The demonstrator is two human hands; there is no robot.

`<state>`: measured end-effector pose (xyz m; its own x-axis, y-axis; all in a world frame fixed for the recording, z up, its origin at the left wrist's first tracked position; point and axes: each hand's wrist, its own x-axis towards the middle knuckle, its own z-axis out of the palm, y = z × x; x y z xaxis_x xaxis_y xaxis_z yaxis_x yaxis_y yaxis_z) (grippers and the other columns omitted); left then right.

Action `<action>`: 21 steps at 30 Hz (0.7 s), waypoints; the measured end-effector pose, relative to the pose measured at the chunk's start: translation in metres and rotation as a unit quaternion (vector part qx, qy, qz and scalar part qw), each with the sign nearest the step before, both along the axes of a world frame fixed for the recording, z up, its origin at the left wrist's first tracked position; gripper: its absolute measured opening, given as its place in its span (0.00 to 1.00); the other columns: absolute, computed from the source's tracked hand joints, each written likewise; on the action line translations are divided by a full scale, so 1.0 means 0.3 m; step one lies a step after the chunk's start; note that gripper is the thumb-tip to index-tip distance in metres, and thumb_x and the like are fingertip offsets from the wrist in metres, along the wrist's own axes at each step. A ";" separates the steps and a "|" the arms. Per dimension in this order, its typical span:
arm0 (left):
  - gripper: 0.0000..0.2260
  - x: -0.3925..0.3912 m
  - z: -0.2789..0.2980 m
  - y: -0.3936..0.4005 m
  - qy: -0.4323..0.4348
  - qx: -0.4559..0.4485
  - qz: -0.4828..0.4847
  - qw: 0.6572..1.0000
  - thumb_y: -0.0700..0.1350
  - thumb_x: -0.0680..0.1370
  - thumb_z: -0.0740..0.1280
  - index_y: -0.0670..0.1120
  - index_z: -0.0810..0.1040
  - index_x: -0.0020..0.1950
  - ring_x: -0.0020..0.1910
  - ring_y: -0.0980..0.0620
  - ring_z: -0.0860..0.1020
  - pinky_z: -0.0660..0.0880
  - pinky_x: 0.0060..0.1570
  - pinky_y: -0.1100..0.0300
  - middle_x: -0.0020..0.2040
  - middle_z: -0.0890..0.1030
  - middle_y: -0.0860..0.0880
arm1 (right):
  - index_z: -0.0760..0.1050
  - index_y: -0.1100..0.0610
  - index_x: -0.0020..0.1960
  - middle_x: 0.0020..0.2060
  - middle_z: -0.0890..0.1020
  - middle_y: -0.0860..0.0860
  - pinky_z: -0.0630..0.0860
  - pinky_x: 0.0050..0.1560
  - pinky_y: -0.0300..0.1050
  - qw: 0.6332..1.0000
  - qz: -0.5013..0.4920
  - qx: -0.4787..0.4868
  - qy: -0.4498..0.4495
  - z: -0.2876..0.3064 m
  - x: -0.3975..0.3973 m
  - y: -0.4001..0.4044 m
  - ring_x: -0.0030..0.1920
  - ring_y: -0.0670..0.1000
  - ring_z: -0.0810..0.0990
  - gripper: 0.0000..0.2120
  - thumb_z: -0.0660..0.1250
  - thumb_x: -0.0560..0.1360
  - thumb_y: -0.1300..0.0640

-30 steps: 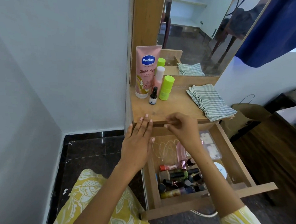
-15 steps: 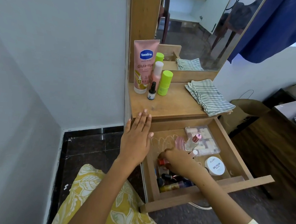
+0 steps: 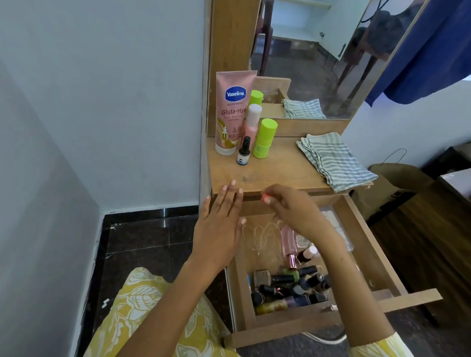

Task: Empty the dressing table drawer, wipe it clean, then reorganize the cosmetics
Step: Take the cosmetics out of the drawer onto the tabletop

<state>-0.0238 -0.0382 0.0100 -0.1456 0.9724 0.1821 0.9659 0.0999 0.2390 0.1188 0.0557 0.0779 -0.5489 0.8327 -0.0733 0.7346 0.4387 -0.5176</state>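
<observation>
The wooden drawer (image 3: pixel 371 239) of the dressing table (image 3: pixel 282 169) stands pulled out. Several small bottles of nail polish and cosmetics (image 3: pixel 290 288) lie piled at its front, with a pink tube (image 3: pixel 288 242) and a clear box (image 3: pixel 336 221) behind them. My left hand (image 3: pixel 220 222) rests flat, fingers straight, on the table's front left corner. My right hand (image 3: pixel 293 210) hovers over the drawer at the tabletop's edge and pinches a small red item (image 3: pixel 264 198), mostly hidden by the fingers.
On the tabletop stand a pink Vaseline tube (image 3: pixel 230 111), a pink bottle (image 3: pixel 251 123), a lime green bottle (image 3: pixel 264 138) and a small dropper bottle (image 3: pixel 243 152). A folded striped cloth (image 3: pixel 336 161) lies at the right. The mirror (image 3: pixel 321 45) rises behind; a white wall lies left.
My right hand dipped into the pile of bottles in the drawer, then rose to the tabletop's edge with a small red item pinched. My left hand stayed on the corner.
</observation>
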 end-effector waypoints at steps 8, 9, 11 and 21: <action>0.25 0.001 0.003 -0.002 0.001 -0.007 0.004 1.000 0.52 0.83 0.44 0.48 0.37 0.76 0.74 0.52 0.36 0.36 0.71 0.53 0.76 0.36 0.50 | 0.78 0.57 0.45 0.41 0.84 0.55 0.76 0.47 0.50 0.978 -0.179 0.051 0.097 0.048 -0.161 0.091 0.46 0.55 0.81 0.12 0.77 0.64 0.58; 0.25 0.002 0.004 -0.002 0.001 -0.007 0.005 1.000 0.52 0.83 0.44 0.48 0.37 0.76 0.74 0.52 0.36 0.35 0.70 0.53 0.76 0.35 0.50 | 0.77 0.57 0.45 0.41 0.84 0.56 0.76 0.48 0.51 0.974 -0.185 0.056 0.115 0.048 -0.178 0.097 0.46 0.55 0.81 0.12 0.77 0.64 0.60; 0.25 0.002 0.005 -0.003 -0.004 -0.004 0.004 1.000 0.52 0.83 0.44 0.49 0.37 0.76 0.74 0.52 0.36 0.34 0.70 0.54 0.76 0.35 0.50 | 0.72 0.56 0.41 0.39 0.83 0.57 0.76 0.46 0.51 0.965 -0.203 0.057 0.157 0.044 -0.203 0.105 0.44 0.55 0.81 0.13 0.76 0.64 0.63; 0.25 0.001 -0.007 0.000 0.001 0.002 0.005 1.000 0.52 0.83 0.45 0.49 0.35 0.75 0.73 0.53 0.33 0.34 0.69 0.54 0.75 0.34 0.51 | 0.80 0.65 0.40 0.37 0.83 0.60 0.76 0.40 0.51 0.956 -0.227 0.092 0.163 -0.002 -0.244 0.166 0.40 0.59 0.81 0.10 0.69 0.72 0.56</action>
<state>-0.0234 -0.0383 0.0080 -0.1559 0.9700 0.1864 0.9650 0.1093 0.2383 0.0455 0.1054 0.0773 -0.0973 0.9726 0.2111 0.6842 0.2194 -0.6955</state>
